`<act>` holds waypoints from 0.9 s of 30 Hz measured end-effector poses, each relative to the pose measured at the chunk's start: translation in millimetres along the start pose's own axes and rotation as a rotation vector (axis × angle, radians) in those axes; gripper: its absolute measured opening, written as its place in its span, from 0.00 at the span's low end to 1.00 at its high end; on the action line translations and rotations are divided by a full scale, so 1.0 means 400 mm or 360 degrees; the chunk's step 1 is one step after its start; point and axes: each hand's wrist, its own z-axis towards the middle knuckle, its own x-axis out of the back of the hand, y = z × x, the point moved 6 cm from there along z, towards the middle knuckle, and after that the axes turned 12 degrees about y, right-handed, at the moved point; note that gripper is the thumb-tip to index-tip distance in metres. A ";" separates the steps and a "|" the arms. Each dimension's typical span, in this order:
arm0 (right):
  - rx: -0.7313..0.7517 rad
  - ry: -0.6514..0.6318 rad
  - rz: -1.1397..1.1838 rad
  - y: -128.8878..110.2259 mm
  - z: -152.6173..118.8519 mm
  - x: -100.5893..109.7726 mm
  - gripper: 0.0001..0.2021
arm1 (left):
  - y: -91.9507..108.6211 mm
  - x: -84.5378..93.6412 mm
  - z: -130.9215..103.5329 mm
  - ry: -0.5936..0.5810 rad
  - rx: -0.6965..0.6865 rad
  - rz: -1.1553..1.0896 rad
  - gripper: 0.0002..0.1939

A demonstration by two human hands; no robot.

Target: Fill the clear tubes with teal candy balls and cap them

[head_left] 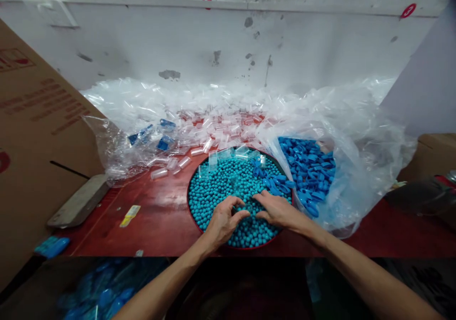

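A round tray [189, 206] with a dark red rim is filled with small turquoise beads [213, 182]. My left hand [226, 218] is at the beads near the tray's front, its thumb and forefinger curved with a gap between them. Facing it, my right hand [276, 209] reaches into the beads with thumb and forefinger apart. A faint clear shape between the two hands is too small to make out. Blue plastic pieces [276, 183] lie on the beads by the right rim. Several clear plastic pieces [213, 160] rest at the tray's back.
Loose clear tubes [231, 130] spread over the red table [153, 220] behind the tray. An open plastic bag [359, 168] with blue pieces [308, 168] lies at the right. At the left stand a cardboard box [39, 135] and a grey block [80, 203]. A white wall [199, 40] closes the back.
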 end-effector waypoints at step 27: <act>0.0021 0.0251 0.0190 -0.003 -0.015 0.005 0.09 | -0.006 -0.022 0.009 -0.0211 0.0438 -0.0628 0.11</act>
